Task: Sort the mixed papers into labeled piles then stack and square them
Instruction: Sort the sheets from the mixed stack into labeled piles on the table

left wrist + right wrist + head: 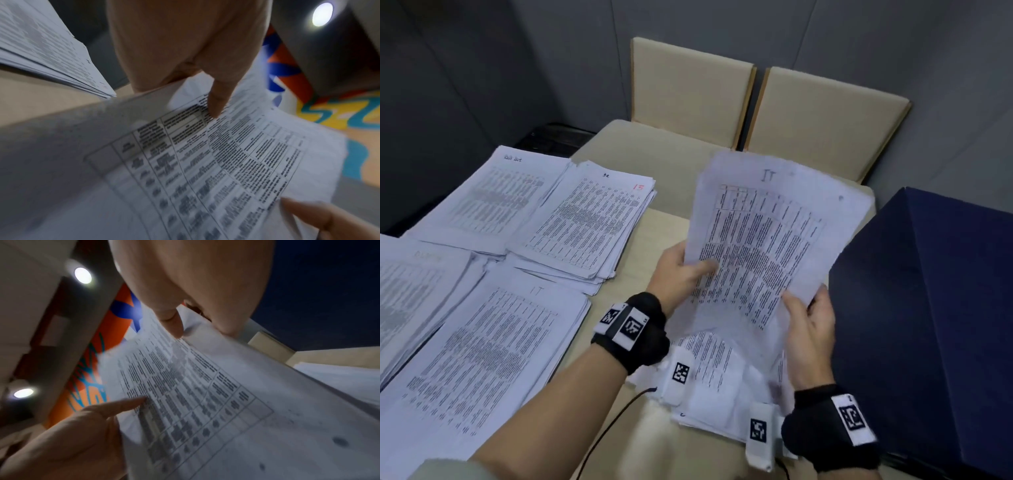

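Both hands hold up a printed sheet (763, 246) marked "IT" at its top, tilted above the table. My left hand (681, 270) pinches its left edge, thumb (218, 99) on the printed face. My right hand (808, 322) pinches its lower right corner, thumb (174, 322) on top. Under the hands lies a loose pile of mixed papers (719, 380). Sorted piles lie to the left: one marked "IT" (482, 346), one with a red "15" (585, 226), one at the back left (493, 198), and one at the far left edge (407, 291).
A dark blue box (935, 325) stands close on the right of the held sheet. Two beige chairs (688, 85) face the table's (661, 219) far edge. A black cable (616, 418) runs along the table's front by my left forearm.
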Demonstrator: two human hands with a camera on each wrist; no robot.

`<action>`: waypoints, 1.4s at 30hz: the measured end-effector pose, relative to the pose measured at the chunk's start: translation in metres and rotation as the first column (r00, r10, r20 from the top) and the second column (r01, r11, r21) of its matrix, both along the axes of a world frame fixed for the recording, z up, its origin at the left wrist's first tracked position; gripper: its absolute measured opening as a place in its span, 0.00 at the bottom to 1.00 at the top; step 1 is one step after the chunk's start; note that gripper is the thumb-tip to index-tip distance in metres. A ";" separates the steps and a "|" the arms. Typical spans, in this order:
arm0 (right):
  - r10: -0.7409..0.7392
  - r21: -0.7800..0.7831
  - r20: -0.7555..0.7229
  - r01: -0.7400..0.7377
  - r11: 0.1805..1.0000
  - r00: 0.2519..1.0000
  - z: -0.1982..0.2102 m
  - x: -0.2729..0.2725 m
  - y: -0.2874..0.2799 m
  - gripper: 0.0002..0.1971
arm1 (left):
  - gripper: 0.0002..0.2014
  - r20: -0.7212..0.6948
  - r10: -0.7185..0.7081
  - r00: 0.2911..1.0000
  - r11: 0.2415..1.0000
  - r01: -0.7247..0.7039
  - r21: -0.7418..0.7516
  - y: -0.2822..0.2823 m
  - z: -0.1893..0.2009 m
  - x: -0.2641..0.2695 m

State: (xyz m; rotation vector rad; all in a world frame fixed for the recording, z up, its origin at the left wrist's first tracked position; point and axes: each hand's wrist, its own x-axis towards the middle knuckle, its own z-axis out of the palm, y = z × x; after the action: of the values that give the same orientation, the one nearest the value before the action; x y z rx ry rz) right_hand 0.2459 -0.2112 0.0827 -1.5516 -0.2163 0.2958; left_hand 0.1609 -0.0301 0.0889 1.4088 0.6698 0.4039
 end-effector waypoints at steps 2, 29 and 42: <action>-0.043 0.012 0.067 0.042 0.999 0.997 0.009 -0.003 0.003 0.19 | 0.12 0.073 0.022 0.997 0.999 -0.020 -0.025 -0.004 0.012 0.000; 0.180 -0.640 -0.245 -0.299 0.707 0.953 -0.107 -0.032 0.030 0.09 | 0.12 -0.413 0.394 0.821 0.918 -0.367 0.146 0.154 -0.023 -0.211; -0.013 -0.901 -0.057 -0.046 0.431 0.998 -0.113 -0.029 0.046 0.31 | 0.23 -0.862 0.500 0.084 0.845 0.173 0.507 0.163 -0.102 -0.345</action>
State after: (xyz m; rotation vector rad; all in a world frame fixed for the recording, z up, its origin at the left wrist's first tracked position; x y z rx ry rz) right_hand 0.2167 -0.1654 -0.0301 -2.6442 0.0035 0.5253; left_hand -0.1836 0.1328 -0.0130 2.0591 2.0641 -0.4072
